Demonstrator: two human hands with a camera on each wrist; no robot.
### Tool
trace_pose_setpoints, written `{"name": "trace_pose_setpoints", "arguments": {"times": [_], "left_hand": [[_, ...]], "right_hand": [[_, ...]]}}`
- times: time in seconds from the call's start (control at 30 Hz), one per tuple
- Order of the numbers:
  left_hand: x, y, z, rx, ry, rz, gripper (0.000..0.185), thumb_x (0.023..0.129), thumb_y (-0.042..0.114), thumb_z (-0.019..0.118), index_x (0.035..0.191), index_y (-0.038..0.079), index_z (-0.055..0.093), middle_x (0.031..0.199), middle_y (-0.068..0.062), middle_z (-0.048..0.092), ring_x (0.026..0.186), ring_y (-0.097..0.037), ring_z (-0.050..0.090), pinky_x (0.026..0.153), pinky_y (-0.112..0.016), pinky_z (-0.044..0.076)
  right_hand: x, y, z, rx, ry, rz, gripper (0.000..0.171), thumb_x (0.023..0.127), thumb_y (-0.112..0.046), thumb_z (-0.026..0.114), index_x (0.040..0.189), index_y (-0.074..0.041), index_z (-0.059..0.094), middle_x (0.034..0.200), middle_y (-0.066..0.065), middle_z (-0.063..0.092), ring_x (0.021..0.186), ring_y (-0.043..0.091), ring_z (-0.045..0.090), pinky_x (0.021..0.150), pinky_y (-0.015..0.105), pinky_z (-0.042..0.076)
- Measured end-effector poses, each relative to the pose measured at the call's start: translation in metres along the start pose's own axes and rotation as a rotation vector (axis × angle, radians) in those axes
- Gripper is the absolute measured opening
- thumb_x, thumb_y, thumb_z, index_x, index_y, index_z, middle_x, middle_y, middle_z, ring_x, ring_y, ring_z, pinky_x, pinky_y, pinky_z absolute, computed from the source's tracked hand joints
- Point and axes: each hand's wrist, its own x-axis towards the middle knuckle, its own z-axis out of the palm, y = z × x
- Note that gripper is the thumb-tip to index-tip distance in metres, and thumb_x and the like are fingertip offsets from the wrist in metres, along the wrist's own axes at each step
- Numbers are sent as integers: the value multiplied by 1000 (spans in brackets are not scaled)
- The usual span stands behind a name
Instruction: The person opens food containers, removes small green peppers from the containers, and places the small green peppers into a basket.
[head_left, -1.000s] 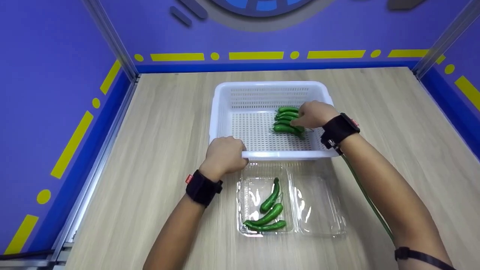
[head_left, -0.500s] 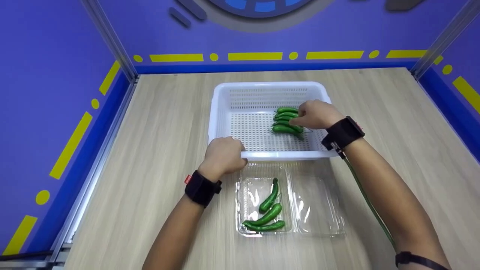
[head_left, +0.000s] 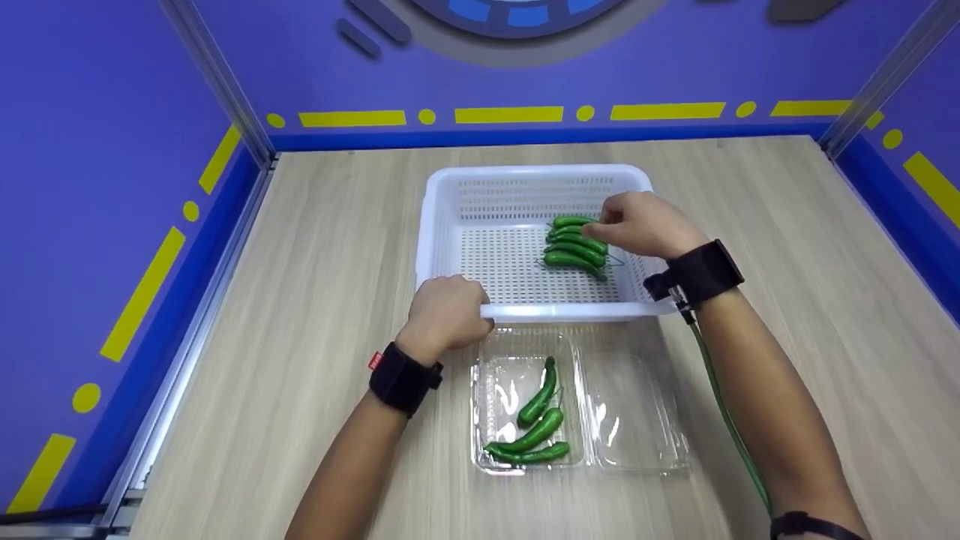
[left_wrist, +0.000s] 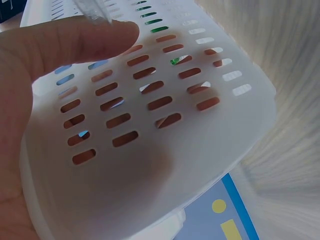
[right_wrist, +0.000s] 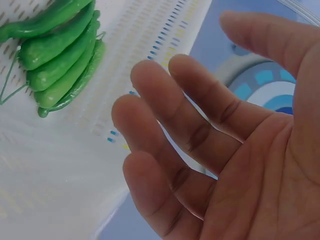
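A white perforated basket stands on the table. My left hand grips its front-left corner, and in the left wrist view the thumb lies along the outside of the slotted wall. Several green chili peppers lie side by side at the right of the basket floor. Above them is my right hand, overlapping their far ends in the head view. Its fingers are loosely bent with nothing between them in the right wrist view, and the peppers appear apart from the fingertips.
In front of the basket lies an unfolded clear plastic clamshell box. Three green peppers are in its left half; the lid lies flat to the right. A green cable runs along my right forearm. Blue walls enclose the table.
My right hand has risen off the row of peppers, its fingers and thumb parting from them. The peppers in the basket and box lie as before. My left hand stays on the basket corner.
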Motion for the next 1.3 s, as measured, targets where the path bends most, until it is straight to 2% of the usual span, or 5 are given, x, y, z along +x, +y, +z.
{"name": "trace_pose_setpoints", "arguments": {"times": [0.23, 0.57, 0.83, 1.0, 1.3], "left_hand": [[0, -1, 2, 19, 10, 14, 39, 79, 30, 68, 54, 23, 39, 57, 8, 39, 56, -15, 43, 49, -36, 37], [1, -2, 1, 21, -4, 9, 33, 80, 32, 68, 55, 23, 49, 57, 7, 47, 57, -18, 51, 52, -37, 41], [2, -1, 1, 13, -9, 10, 36, 81, 31, 67, 55, 23, 43, 56, 8, 40, 56, -16, 45, 50, -35, 36], [1, -1, 1, 19, -15, 6, 41, 81, 32, 68, 55, 23, 38, 55, 9, 34, 55, -14, 42, 49, -33, 35], [0, -1, 2, 23, -6, 8, 31, 80, 30, 67, 55, 22, 49, 56, 7, 45, 55, -17, 50, 50, -36, 40]], "right_hand": [[-10, -6, -4, 50, 33, -24, 35, 93, -44, 68, 83, -11, 66, 77, 4, 62, 63, 19, 50, 56, 33, 36], [-30, -15, -7, 71, 93, -50, 35, 95, -49, 66, 90, -14, 67, 87, 3, 68, 76, 21, 57, 68, 36, 43], [-52, -30, -5, 171, 90, -109, 30, 94, -46, 69, 88, -17, 67, 87, 1, 71, 76, 18, 63, 70, 35, 48], [-60, -35, -3, 173, 101, -118, 30, 94, -48, 68, 90, -19, 67, 85, -2, 69, 75, 18, 62, 70, 36, 47], [-72, -37, 0, 147, 119, -163, 28, 94, -48, 68, 89, -20, 68, 82, -5, 69, 72, 14, 62, 68, 34, 49]]}}
